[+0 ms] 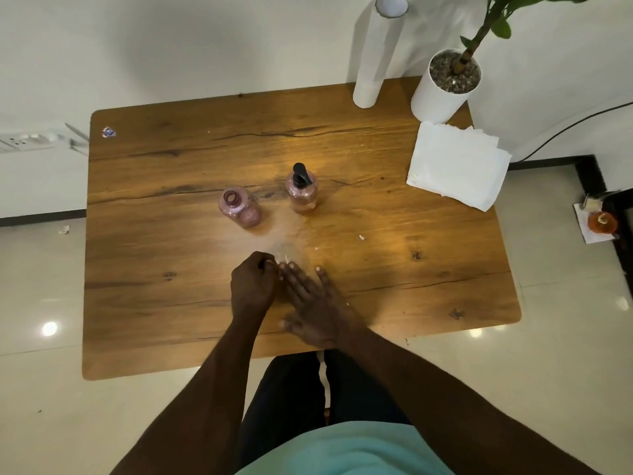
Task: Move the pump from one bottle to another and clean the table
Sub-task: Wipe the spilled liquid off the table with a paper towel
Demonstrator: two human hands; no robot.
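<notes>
Two small pinkish clear bottles stand near the middle of the wooden table (144,255). The left bottle (239,208) has an open neck. The right bottle (302,194) carries the black pump (300,173). A dull smear (286,231) runs on the wood from between the bottles toward me. My left hand (252,282) is curled into a fist near the front of the table, with a small white scrap (285,258) at its fingertips; what it holds I cannot tell. My right hand (313,303) lies flat and spread on the wood beside it, fingers touching the left hand.
A stack of white paper napkins (457,164) lies at the far right. Behind it stand a white plant pot (440,87) and a tall white roll (375,53). White crumbs (361,237) dot the wood. A sticker (109,132) sits at the far left corner.
</notes>
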